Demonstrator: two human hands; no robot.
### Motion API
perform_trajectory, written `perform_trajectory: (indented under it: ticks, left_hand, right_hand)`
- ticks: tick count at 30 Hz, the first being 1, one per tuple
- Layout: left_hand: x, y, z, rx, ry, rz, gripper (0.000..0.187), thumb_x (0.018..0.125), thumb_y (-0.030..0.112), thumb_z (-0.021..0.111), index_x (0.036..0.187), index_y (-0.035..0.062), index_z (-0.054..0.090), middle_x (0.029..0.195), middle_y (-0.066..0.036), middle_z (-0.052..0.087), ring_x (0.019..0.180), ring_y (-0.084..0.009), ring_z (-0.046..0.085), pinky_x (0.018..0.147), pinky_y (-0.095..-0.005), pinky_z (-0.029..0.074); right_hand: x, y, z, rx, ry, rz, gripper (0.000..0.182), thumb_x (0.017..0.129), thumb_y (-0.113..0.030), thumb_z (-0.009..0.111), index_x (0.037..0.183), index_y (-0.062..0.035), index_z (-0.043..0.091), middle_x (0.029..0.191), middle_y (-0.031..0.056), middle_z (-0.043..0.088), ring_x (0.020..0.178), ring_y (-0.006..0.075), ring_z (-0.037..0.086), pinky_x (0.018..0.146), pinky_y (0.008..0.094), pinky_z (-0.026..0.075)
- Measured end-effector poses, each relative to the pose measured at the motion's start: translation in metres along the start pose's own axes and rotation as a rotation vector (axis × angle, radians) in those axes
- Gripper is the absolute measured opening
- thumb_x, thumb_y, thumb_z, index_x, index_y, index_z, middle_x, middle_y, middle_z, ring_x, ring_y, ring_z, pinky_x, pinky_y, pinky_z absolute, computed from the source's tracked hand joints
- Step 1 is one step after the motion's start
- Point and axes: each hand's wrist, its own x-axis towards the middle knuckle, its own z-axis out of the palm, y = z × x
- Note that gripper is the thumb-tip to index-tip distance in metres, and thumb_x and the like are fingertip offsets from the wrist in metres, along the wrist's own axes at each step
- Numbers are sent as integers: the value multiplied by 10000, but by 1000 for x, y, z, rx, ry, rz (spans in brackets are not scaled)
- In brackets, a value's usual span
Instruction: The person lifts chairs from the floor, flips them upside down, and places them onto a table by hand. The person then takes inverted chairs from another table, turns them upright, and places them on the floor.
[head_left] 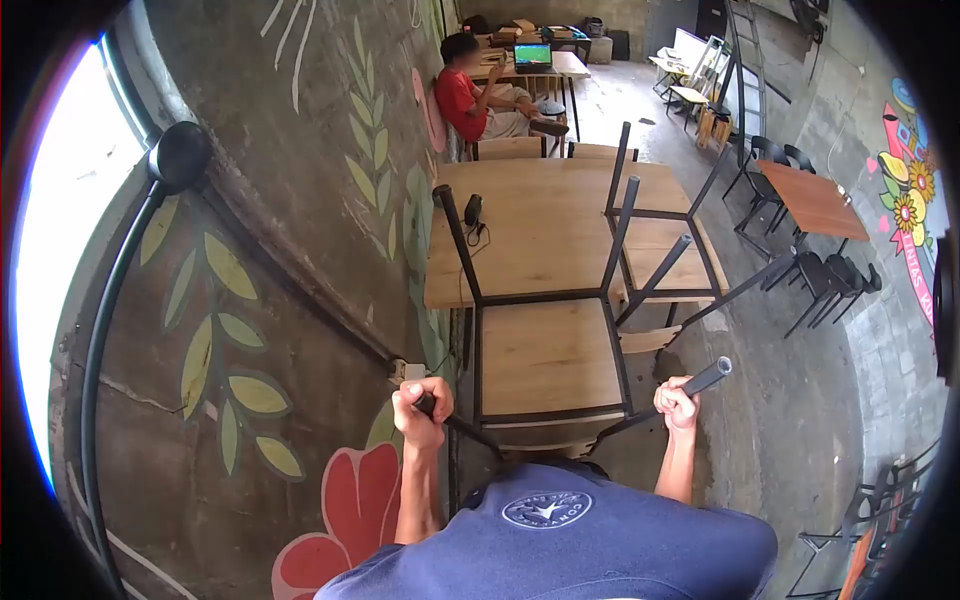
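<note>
An upturned chair (548,358) with a wooden seat and black metal frame is in front of me, its legs pointing up. My left hand (422,412) is closed round one near leg, close to the painted wall. On the other near leg, my right hand (678,403) has its fingers wrapped just below the tip. The chair's far side overlaps the near edge of a wooden table (530,210) in this view. Beside it, a second upturned chair (664,268) rests on the table's right part.
A small black device with a cord (473,210) lies on the table's left. A person in a red shirt (465,100) sits beyond, near a laptop (533,57). The mural wall (300,330) runs close on the left. A reddish table (815,200) with black chairs stands right.
</note>
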Motion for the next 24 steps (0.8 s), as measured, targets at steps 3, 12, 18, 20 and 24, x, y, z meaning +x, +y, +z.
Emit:
perform_trajectory:
  ticks: [3,12,18,20,24]
  left_hand:
    - [15,10,0,2,6,17,519,782,440,334,449,43,366,401,-38,324,369,-124,286,382,-261,223]
    - [30,-4,0,-14,27,-2,529,790,451,362,453,43,359,402,-30,317,365,-117,285,370,-260,200]
    - [35,-12,1,39,67,-3,517,781,446,375,453,47,356,411,-23,314,374,-117,284,383,-264,197]
    - [35,-16,0,32,61,-3,519,781,447,374,453,46,356,411,-24,313,372,-118,283,382,-265,199]
    - [37,-28,-3,22,73,33,534,779,446,359,439,34,370,394,-36,314,358,-132,284,358,-271,196]
  right_hand:
    - [13,3,7,52,4,-33,307,756,-74,496,507,-84,317,409,10,305,316,107,248,329,262,226]
    - [20,6,6,37,63,-15,310,751,-36,471,499,-95,300,409,11,301,313,106,251,328,257,231]
    - [19,23,-1,9,65,-15,317,767,-52,471,495,-89,311,405,13,305,303,116,263,317,266,240]
    - [20,27,4,31,203,-44,321,764,-54,474,491,-90,310,400,10,299,301,114,264,317,264,244]
    - [25,36,-4,47,147,-71,263,758,-47,486,537,-77,346,401,8,307,299,114,261,314,266,250]
